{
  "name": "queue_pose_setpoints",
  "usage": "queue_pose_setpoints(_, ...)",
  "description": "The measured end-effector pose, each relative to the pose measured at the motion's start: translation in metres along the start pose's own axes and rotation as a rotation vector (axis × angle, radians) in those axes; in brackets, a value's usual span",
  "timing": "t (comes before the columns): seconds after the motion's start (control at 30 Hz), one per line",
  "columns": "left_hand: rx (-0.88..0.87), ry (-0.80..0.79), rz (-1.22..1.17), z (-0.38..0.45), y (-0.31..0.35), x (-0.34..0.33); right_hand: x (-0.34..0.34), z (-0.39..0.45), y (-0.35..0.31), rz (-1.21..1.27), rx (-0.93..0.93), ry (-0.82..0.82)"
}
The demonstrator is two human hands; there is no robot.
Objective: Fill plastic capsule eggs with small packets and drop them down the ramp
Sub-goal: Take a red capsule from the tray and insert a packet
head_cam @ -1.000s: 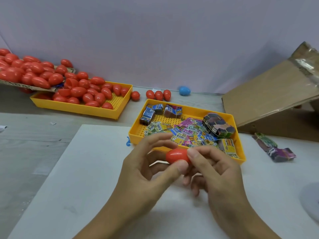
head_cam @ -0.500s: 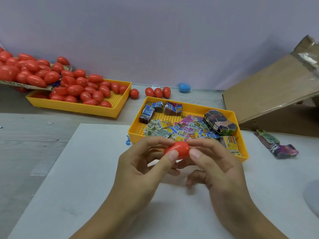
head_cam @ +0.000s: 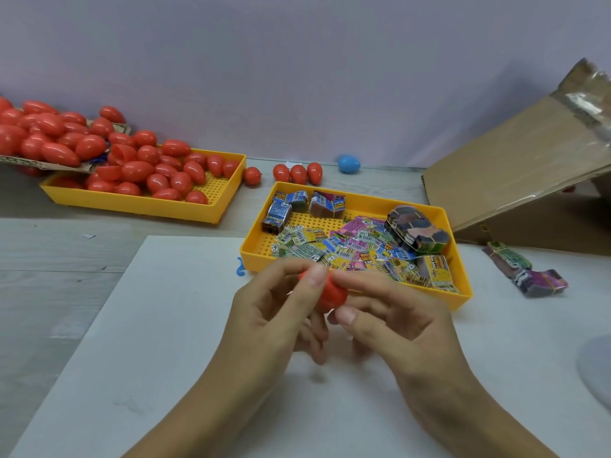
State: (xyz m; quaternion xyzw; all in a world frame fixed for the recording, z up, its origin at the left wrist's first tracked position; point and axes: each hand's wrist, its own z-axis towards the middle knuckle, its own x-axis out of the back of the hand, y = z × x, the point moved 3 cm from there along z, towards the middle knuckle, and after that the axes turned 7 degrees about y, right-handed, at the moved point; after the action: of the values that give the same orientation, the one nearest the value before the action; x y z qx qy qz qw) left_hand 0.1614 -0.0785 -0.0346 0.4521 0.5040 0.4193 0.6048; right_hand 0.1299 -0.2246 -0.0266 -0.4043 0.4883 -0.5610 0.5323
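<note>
At the far left, a heap of red eggs is spilling off a cardboard sheet into a yellow tray sitting on the counter. Four more red eggs and a blue egg are lying loose by the wall behind. In the foreground, over a white mat, the left hand is pinching a red capsule egg between thumb and forefinger, and the right hand is gripping the same egg from the other side, thumb under it and fingers curled over. Just behind the hands, a second yellow tray is holding small printed packets and banded bundles. Further right, two more bundles are lying on the mat, and a cardboard ramp is sloping up toward the right edge.
</note>
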Motion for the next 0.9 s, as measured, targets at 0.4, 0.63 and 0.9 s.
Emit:
queue_pose_setpoints(0.4, -0.175, -0.020, 0.060, -0.0019, 0.0010, 0.0014, -0.0004, 0.0013, 0.0004, -0.001, -0.099, 0.106)
queue_pose_setpoints(0.63, -0.132, 0.003, 0.012, -0.0014, 0.0009, 0.0047, 0.0008, 0.0012, -0.0011, 0.034, -0.055, 0.109)
queue_pose_setpoints(0.9, -0.152, 0.117, 0.032, -0.0011, 0.0039, 0.0060, 0.0038, -0.0006, 0.0015, -0.046, 0.027, 0.193)
